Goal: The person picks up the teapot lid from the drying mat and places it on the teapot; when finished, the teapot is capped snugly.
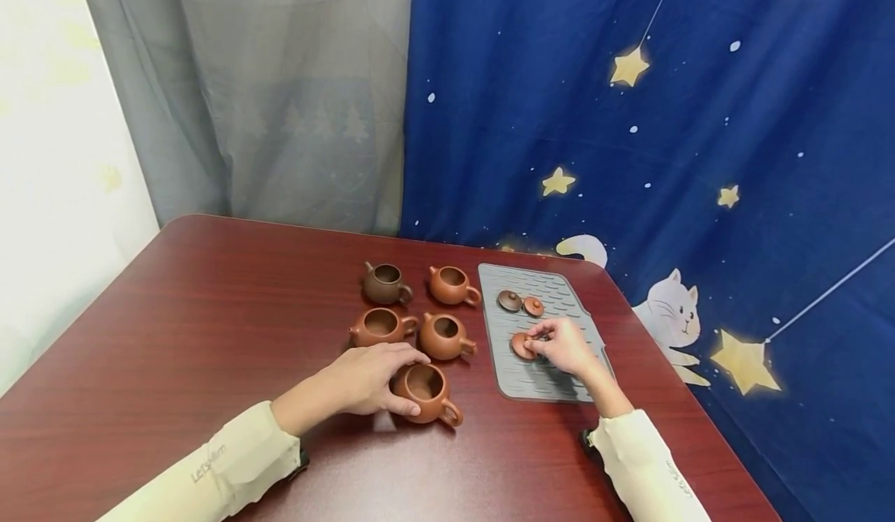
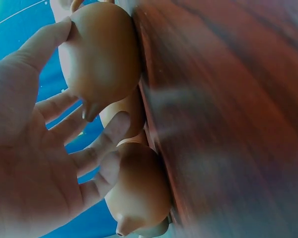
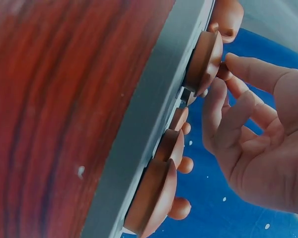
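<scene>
1 reddish-brown, round clay teapot with open top (image 1: 430, 408) stands nearest to the person, on the dark red, wood-grain table (image 1: 224, 304). The left hand (image 1: 367, 378) grasps this teapot loosely: thumb on the near side, index finger on the far side. Its loop handle (image 1: 457, 411) points to 4 o'clock.

From this teapot, a second reddish-brown, spouted clay teapot (image 1: 442, 348) stands near at 1 o'clock, and a third orange-brown, wide-bellied clay teapot (image 1: 374, 337) near at 11 o'clock. Behind these 2, at 12 o'clock, are 1 dark brown, rounded clay teapot (image 1: 381, 292) on the left and 1 orange-brown, rounded clay teapot (image 1: 447, 293) on the right.

At 2 o'clock lies a grey, rectangular, ridged mat (image 1: 513, 388). Over it, the right hand (image 1: 566, 347) pinches the round knob (image 3: 223, 72) of a reddish-brown, disc-shaped clay lid (image 1: 520, 346); I cannot tell if the lid touches the mat. From it, a dark brown, round clay lid (image 1: 508, 301) lies between 11 and 12 o'clock, and an orange, round clay lid (image 1: 533, 308) between 12 and 1 o'clock.
</scene>
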`<action>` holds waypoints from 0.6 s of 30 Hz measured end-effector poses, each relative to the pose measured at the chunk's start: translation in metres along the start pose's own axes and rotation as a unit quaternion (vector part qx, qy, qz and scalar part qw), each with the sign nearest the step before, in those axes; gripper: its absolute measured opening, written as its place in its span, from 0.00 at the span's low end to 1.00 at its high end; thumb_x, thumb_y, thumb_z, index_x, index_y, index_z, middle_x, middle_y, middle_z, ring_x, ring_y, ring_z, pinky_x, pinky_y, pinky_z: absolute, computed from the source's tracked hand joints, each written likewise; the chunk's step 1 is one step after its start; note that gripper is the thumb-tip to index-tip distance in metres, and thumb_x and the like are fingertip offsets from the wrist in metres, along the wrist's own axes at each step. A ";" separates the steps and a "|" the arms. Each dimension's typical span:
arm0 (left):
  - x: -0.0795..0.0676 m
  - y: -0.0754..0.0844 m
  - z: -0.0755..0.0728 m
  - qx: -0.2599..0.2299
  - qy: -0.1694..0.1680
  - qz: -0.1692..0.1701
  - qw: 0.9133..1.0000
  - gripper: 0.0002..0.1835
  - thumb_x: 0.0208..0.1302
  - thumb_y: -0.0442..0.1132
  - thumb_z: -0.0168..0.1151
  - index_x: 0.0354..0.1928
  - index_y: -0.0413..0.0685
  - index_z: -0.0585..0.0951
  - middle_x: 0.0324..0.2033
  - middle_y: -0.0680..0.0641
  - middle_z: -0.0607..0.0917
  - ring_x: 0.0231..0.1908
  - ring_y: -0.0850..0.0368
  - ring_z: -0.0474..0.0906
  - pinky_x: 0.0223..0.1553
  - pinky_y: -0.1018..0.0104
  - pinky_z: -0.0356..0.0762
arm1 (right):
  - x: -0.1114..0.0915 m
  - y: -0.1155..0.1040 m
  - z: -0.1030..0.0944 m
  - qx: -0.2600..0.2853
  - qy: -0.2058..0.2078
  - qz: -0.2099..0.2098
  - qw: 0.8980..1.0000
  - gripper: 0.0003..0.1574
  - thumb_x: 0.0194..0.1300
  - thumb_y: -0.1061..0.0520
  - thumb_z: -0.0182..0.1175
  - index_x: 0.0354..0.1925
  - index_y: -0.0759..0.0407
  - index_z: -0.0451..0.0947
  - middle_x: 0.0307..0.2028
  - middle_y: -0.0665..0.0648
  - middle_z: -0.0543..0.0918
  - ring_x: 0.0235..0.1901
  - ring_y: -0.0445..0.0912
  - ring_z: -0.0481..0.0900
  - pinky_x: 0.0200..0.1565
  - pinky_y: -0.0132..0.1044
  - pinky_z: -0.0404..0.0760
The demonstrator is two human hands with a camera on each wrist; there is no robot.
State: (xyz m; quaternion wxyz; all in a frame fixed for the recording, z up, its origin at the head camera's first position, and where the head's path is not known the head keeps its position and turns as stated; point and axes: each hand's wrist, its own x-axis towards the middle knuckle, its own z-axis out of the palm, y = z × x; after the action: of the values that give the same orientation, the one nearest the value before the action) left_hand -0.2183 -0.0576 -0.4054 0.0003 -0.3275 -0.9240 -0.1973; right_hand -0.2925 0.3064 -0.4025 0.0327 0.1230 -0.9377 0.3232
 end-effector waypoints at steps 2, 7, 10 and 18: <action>0.000 0.001 0.000 -0.005 -0.001 -0.001 1.000 0.33 0.51 0.65 0.71 0.58 0.63 0.78 0.58 0.56 0.79 0.59 0.57 0.75 0.51 0.47 0.75 | -0.001 0.000 0.000 -0.004 0.007 0.006 1.000 0.05 0.57 0.64 0.71 0.34 0.64 0.86 0.30 0.55 0.86 0.31 0.45 0.77 0.31 0.36 0.73; -0.001 0.001 0.001 -0.016 -0.003 -0.008 1.000 0.33 0.51 0.66 0.71 0.59 0.64 0.77 0.59 0.56 0.79 0.59 0.56 0.75 0.51 0.47 0.75 | -0.001 0.001 0.000 -0.005 0.012 0.004 1.000 0.05 0.56 0.64 0.71 0.33 0.64 0.86 0.29 0.54 0.86 0.30 0.45 0.77 0.30 0.36 0.73; -0.001 0.000 0.001 -0.017 -0.003 -0.011 1.000 0.34 0.51 0.66 0.71 0.59 0.64 0.77 0.59 0.56 0.79 0.58 0.56 0.76 0.51 0.47 0.75 | -0.001 0.001 0.001 0.000 0.014 0.001 1.000 0.05 0.56 0.63 0.71 0.33 0.64 0.86 0.28 0.54 0.86 0.29 0.44 0.77 0.29 0.35 0.73; 0.001 -0.002 0.001 -0.026 0.006 -0.022 0.999 0.33 0.47 0.66 0.73 0.56 0.68 0.78 0.51 0.62 0.82 0.53 0.61 0.78 0.47 0.48 0.76 | -0.006 -0.007 0.002 0.018 0.032 0.021 0.999 0.04 0.56 0.64 0.71 0.32 0.64 0.86 0.29 0.56 0.86 0.28 0.46 0.79 0.28 0.36 0.75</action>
State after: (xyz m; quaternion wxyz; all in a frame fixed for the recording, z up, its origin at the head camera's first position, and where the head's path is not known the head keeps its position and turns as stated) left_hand -0.2196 -0.0579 -0.4069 -0.0074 -0.3059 -0.9256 -0.2229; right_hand -0.2851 0.3013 -0.4011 0.0540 0.0936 -0.9324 0.3449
